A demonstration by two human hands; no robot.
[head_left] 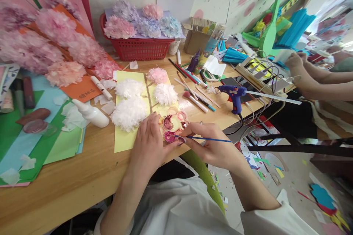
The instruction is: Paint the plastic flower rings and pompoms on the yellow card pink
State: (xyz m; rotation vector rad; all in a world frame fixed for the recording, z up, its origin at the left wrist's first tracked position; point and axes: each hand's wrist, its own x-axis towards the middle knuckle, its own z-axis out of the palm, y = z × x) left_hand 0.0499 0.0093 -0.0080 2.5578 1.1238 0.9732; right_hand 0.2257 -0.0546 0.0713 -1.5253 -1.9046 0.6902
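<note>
My left hand (pixel 151 143) rests on the near edge of a flower-shaped paint palette (pixel 173 123) with pink and dark red paint, fingers curled over its rim. My right hand (pixel 209 143) pinches a thin blue paintbrush (pixel 212 139), whose tip reaches into a pink well at the palette's front. The palette lies on a yellow sheet (pixel 124 139) carrying several white and pink tissue-paper flowers (pixel 129 112) along a drawn stem.
A white glue bottle (pixel 91 113) lies left of the sheet. A blue glue gun (pixel 234 93), pens and brushes (pixel 193 80) lie to the right. A red basket (pixel 138 47) of paper flowers stands at the back. Another person's arms (pixel 317 77) reach in at right.
</note>
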